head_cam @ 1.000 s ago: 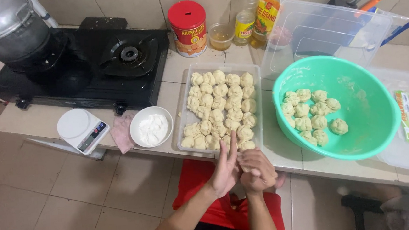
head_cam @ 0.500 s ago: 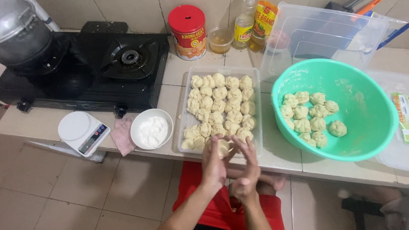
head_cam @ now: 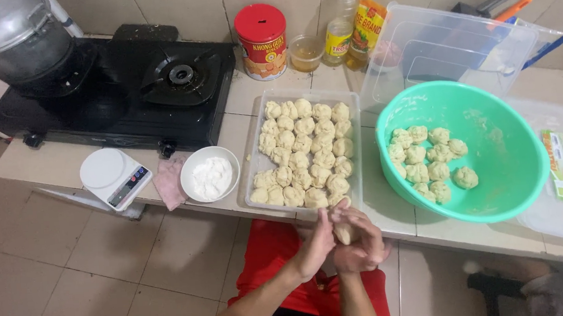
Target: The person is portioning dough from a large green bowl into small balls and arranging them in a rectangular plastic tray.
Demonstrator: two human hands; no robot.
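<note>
while a pale lump of dough [head_cam: 345, 231] sat pressed between the two palms just below the counter edge [head_cam: 392, 226], it lay at the near end of the clear tray [head_cam: 352, 107], almost touching the tray's front corner. the lump looked roundish, with no clear long axis to tell. the left hand [head_cam: 317, 244] stood upright against its left side, fingers pointing up toward the tray, and the right hand [head_cam: 361, 245] cupped it from the right and beneath, fingers curled around it; both hands were closed narrowly on the dough, neither wide. the tray lay straight ahead of the hands and slightly to the left, so the left hand was the nearer to it, and its rows of dough balls [head_cam: 304, 151] ran away from the person. a green bowl [head_cam: 511, 135] with more dough pieces [head_cam: 430, 161] stood ahead and to the right, nearer the right hand. further left were a small white bowl of flour [head_cam: 210, 174], a pink cloth [head_cam: 167, 181], a white kitchen scale [head_cam: 113, 177] and a black gas stove [head_cam: 125, 90] bearing a lidded pot [head_cam: 12, 41]. a red tin [head_cam: 261, 33] and oil bottles [head_cam: 345, 25] stood at the wall.
</note>
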